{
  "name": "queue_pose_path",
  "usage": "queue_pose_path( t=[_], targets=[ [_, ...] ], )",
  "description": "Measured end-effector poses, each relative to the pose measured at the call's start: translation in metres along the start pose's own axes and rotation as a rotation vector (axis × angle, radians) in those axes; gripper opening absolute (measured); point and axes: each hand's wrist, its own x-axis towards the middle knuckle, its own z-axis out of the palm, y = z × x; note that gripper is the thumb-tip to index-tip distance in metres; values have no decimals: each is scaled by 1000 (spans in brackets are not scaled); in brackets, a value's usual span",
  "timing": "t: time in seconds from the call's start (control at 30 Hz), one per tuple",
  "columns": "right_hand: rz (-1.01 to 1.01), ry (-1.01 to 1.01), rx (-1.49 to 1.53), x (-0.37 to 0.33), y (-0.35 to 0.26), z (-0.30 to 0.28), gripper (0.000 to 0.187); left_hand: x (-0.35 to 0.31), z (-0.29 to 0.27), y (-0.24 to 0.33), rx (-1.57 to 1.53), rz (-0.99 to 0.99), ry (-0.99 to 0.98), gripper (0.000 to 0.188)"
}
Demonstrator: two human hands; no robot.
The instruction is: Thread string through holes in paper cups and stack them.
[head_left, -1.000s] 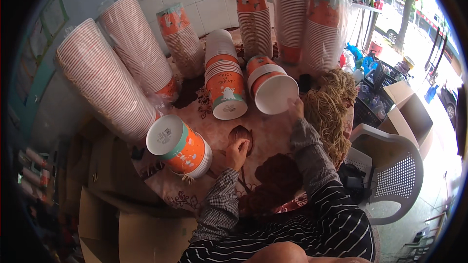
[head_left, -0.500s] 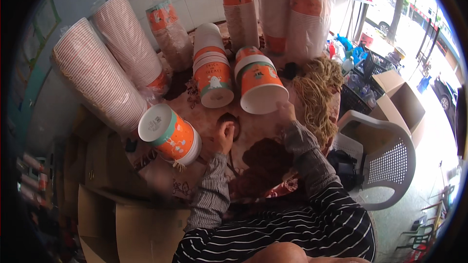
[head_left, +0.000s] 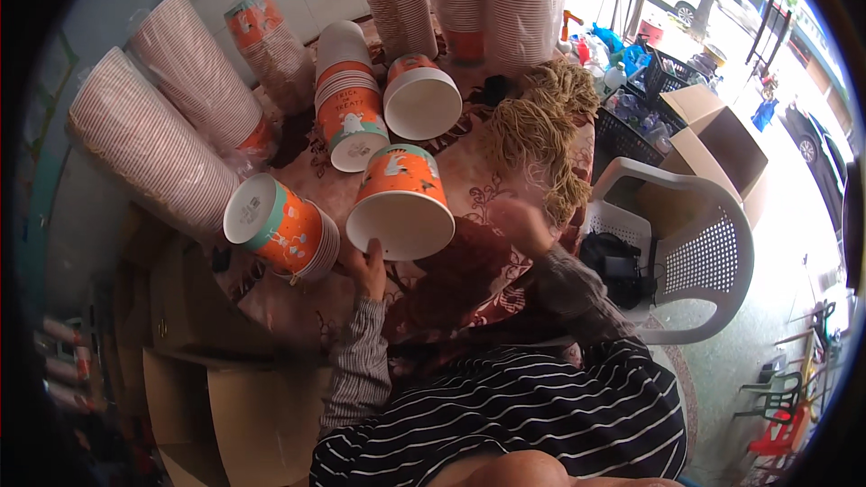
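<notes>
An orange paper bucket with a green band and white rim [head_left: 403,182] lies tilted on its side, its mouth facing me. My left hand [head_left: 365,269] grips the rim at its lower left, thumb against the white inside. To its right, my right hand [head_left: 525,224] is held over the table, smeared by motion and apart from the bucket. Just behind lies another orange bucket [head_left: 422,101], mouth toward me. A nested bucket stack [head_left: 350,117] lies beside it, base toward me. By my left hand lies a short stack of nested buckets [head_left: 293,233].
Tall bucket stacks in clear plastic [head_left: 149,140] stand along the left and back. A heap of tan strings [head_left: 541,126] lies at the table's right side. Beyond the edge are a white plastic chair [head_left: 713,243] with a black bag, and an open cardboard box [head_left: 722,144].
One bucket has come away from the one behind it and moved toward me, into my left hand. My right hand has left the bucket's rim. The whole view has shifted.
</notes>
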Motion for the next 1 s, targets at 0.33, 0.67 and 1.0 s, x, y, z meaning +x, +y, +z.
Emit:
queue_pose_path(
  t=[0.33, 0.67, 1.0],
  targets=[
    [-9, 154, -532, 53, 28, -67, 17, -69, -22, 21, -83, -237, 136, 40],
    [6, 279, -334, 46, 19, -65, 17, -57, -39, 32, 3, -622, -90, 29],
    [326, -19, 259, 19, -69, -23, 12, -84, -54, 15, -256, -601, 23, 27]
  ],
)
